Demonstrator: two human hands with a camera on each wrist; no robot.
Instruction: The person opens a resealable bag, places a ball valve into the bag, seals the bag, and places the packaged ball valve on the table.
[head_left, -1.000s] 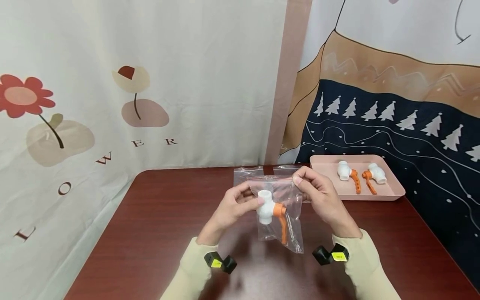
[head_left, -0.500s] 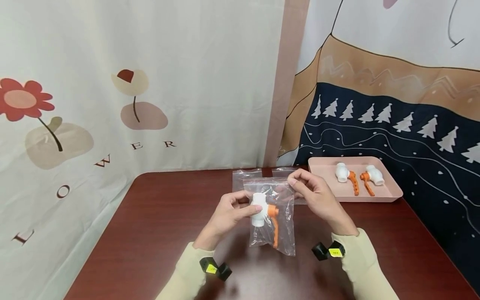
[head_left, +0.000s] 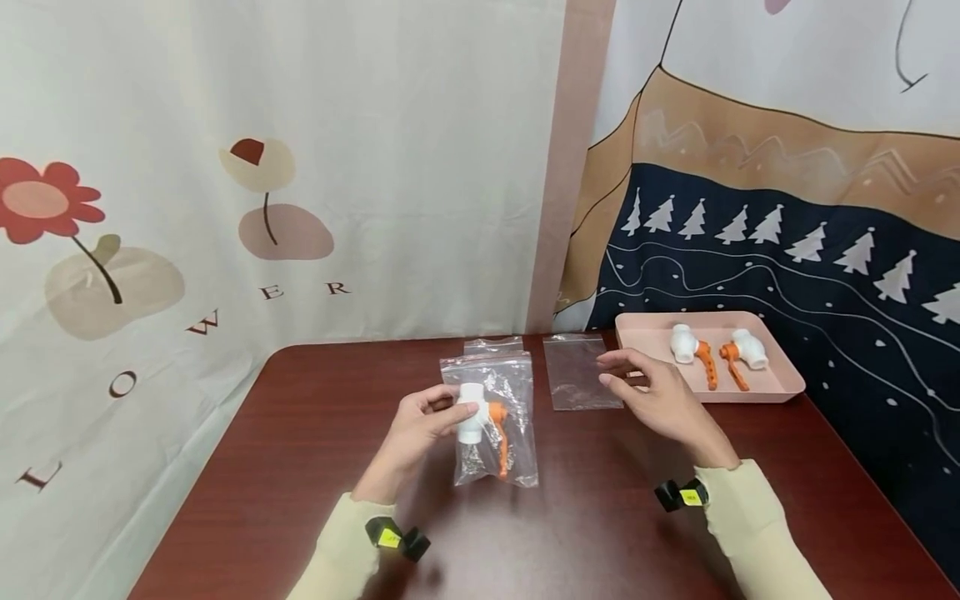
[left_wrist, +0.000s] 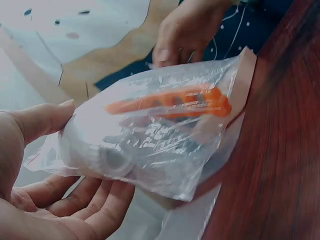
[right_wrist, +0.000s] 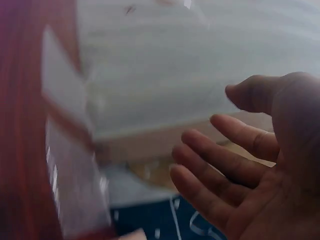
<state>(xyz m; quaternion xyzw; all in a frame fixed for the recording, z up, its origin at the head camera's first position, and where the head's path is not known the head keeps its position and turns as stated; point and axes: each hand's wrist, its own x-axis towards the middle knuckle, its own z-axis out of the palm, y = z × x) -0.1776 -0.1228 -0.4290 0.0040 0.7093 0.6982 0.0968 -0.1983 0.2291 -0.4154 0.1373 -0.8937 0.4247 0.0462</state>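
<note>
My left hand (head_left: pixel 422 429) pinches a clear zip bag (head_left: pixel 517 454) between thumb and fingers. Inside it is a white ball valve (head_left: pixel 471 421) with an orange lever handle (head_left: pixel 502 442), gripped through the plastic. In the left wrist view, the thumb lies over the white valve body (left_wrist: pixel 82 142) and the fingers curl beneath. My right hand (head_left: pixel 663 400) holds nothing; its loosely bent fingers hover beside a flat zip bag (head_left: pixel 581 375) on the table. The right wrist view shows that hand (right_wrist: pixel 240 165) with fingers spread apart.
A pink tray (head_left: pixel 783 379) stands at the back right. In it lie two more white valves, one on the left (head_left: pixel 683 344) and one on the right (head_left: pixel 750 348), both with orange handles. Another clear bag (head_left: pixel 491 344) lies behind the held one on the brown table (head_left: pixel 337 433).
My right hand has let go of the bag's top corner and moved right. The left hand has carried the bagged valve to the left, uncovering the flat bag behind.
</note>
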